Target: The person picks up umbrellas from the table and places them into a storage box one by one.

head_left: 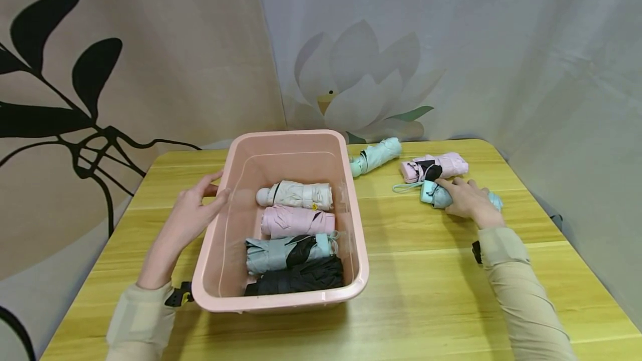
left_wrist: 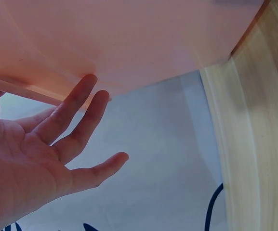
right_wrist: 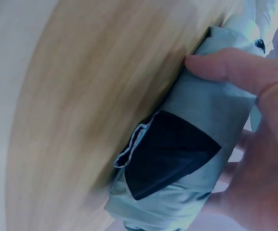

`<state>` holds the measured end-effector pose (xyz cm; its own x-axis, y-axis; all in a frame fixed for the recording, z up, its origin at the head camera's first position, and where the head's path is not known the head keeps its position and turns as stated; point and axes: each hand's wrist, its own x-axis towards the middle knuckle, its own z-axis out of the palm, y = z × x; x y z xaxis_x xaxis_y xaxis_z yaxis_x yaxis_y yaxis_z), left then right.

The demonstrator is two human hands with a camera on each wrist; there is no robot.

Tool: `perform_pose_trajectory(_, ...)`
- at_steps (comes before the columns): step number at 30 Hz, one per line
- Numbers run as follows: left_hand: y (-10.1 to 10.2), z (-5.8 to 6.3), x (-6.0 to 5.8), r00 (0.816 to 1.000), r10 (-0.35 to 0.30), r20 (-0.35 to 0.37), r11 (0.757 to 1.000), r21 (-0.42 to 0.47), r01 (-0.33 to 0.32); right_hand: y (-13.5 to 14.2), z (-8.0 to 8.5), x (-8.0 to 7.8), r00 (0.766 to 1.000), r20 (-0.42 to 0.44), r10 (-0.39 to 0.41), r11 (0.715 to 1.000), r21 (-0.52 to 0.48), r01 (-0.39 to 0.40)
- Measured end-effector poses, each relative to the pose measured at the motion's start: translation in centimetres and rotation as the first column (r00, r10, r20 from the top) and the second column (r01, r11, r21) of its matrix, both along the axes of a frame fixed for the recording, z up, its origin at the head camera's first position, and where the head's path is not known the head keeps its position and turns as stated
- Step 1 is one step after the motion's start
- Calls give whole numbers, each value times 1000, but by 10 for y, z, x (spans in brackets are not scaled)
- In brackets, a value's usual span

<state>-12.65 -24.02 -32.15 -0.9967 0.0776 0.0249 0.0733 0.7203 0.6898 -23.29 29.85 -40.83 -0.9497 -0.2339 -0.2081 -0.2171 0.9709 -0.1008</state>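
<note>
My left hand (head_left: pixel 193 216) holds the left rim of a pink plastic bin (head_left: pixel 355 222), thumb over the edge and spread fingers (left_wrist: pixel 83 130) along the outer wall. Inside the bin lie folded umbrellas in a row: a white one (head_left: pixel 301 195), a pink one (head_left: pixel 296 222), a grey-blue one (head_left: pixel 273 255) and a black one (head_left: pixel 306 276). At the right, my right hand (head_left: pixel 466 199) grips another grey-blue folded umbrella (right_wrist: pixel 196 106), which has a black patch and lies on or just above the table. The thumb is on one side, the fingers partly hidden behind it.
A pale pink folded umbrella (head_left: pixel 451 164) lies just behind my right hand. A mint-green umbrella (head_left: pixel 378 155) rests near the bin's back right corner. The wooden table (head_left: pixel 411 294) backs onto a printed curtain (head_left: pixel 200 60).
</note>
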Motion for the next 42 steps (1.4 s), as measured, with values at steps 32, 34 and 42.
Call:
perform_pose_trajectory(32, -1, -2, -1, 1000, -1, -15, 1000, -15, 1, 1, -6, 7, 994, -76, 81, 996, -17, -83)
perform_pose_trajectory(34, -1, -2, -1, 1000, -1, -14, 1000, -16, 0, 1, -7, 7, 993, -80, 87, 996, -19, -89)
perform_pose_trajectory(42, -1, -2, -1, 1000, 0, 2, 1000, -15, 0, 1, -7, 8, 990, -91, 110, 993, -21, -112)
